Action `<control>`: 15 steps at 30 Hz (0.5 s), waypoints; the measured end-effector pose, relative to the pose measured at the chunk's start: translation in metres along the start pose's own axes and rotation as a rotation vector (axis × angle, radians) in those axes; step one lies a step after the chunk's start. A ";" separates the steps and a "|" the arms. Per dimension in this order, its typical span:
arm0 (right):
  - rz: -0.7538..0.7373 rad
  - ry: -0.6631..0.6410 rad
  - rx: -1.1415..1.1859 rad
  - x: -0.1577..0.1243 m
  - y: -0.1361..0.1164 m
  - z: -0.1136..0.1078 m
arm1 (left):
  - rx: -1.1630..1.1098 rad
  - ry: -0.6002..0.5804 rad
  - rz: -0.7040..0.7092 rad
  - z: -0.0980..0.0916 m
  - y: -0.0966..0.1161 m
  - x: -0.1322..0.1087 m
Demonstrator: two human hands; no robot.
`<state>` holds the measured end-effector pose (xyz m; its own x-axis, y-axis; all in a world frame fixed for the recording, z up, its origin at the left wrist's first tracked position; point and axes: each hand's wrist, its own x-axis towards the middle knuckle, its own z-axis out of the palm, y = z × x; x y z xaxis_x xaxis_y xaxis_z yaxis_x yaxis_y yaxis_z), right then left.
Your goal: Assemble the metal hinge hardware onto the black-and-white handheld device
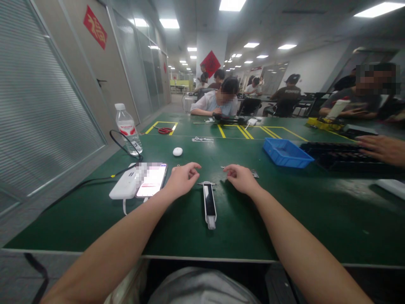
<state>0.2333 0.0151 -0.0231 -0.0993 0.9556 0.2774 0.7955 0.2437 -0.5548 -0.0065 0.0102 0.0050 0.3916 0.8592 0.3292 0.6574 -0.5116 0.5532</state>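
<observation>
On the green table between my hands lies a long, narrow device [209, 204] with a white frame and a black strip. A thin metal crosspiece [202, 183] sits at its far end. My left hand [183, 179] hovers or rests beside that end, fingers loosely bent and apart, holding nothing visible. On the other side my right hand [241, 178] has its fingers loosely curled, with nothing visible in them. Just past its fingertips is a tiny metal piece [223, 167]. A small flat item [255, 173] shows partly behind the right hand.
Left of my arm are a lit phone [153, 179], a white power bank [123, 183] with cables, and a water bottle [128, 131]. A white earbud case [177, 151], red-handled scissors [163, 131] and a blue bin [286, 153] stand farther back. A co-worker's hand [384, 148] reaches in at right.
</observation>
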 end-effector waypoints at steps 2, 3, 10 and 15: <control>-0.035 -0.019 0.200 0.000 -0.006 0.002 | 0.006 0.004 0.011 0.000 0.000 -0.001; -0.058 -0.033 0.300 -0.001 -0.009 0.003 | 0.011 0.007 0.017 0.000 0.001 -0.001; -0.160 -0.086 0.649 -0.009 -0.037 0.008 | 0.042 -0.041 0.122 0.000 0.008 -0.004; -0.164 -0.120 0.790 -0.012 -0.044 0.012 | 0.048 -0.055 0.202 0.002 0.008 -0.005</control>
<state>0.1921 -0.0055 -0.0111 -0.2770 0.8981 0.3415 0.1133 0.3835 -0.9166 -0.0016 0.0018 0.0061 0.5521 0.7389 0.3863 0.5919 -0.6736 0.4427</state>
